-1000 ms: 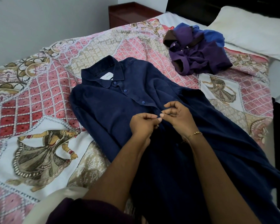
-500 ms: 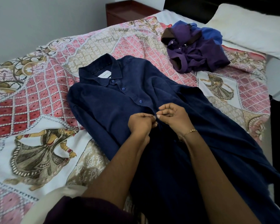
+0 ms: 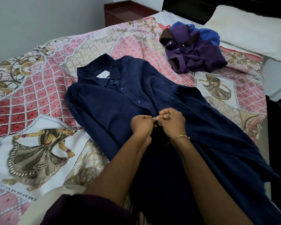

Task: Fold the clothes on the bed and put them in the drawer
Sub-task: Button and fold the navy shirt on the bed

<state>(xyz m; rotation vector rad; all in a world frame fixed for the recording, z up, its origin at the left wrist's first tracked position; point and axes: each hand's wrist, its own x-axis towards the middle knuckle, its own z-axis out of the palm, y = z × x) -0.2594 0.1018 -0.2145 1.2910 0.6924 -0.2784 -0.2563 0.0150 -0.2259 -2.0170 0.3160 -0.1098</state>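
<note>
On the patterned bedspread [image 3: 39,101], a navy shirt [image 3: 104,108] lies front-up, collar toward the wall, while a person's two hands meet at its button strip. Left hand [image 3: 142,125] and right hand [image 3: 173,121] both curl their fingers and pinch the shirt's front edge, knuckles nearly touching; whatever sits between the fingertips is hidden by the hands themselves, so a button there cannot be made out. Three blue buttons [image 3: 139,101] show above the hands, closed. Below the wrists the shirt falls into deep shadow and its hem runs out of the picture at the lower right. A thin gold bracelet [image 3: 182,136] circles the right wrist.

Beyond the shirt, near the white pillow [image 3: 250,30], a crumpled pile of purple and blue clothes [image 3: 196,51] rests well apart from the hands; how many garments it holds cannot be told. Bare bedspread stretches wide on the left of the shirt, with a narrower strip on the right before the bed's edge. A dark red nightstand [image 3: 125,12] stands at the wall, partly cut off by the bed.

A white label [image 3: 102,75] inside the collar carries small lettering too faint to read.
</note>
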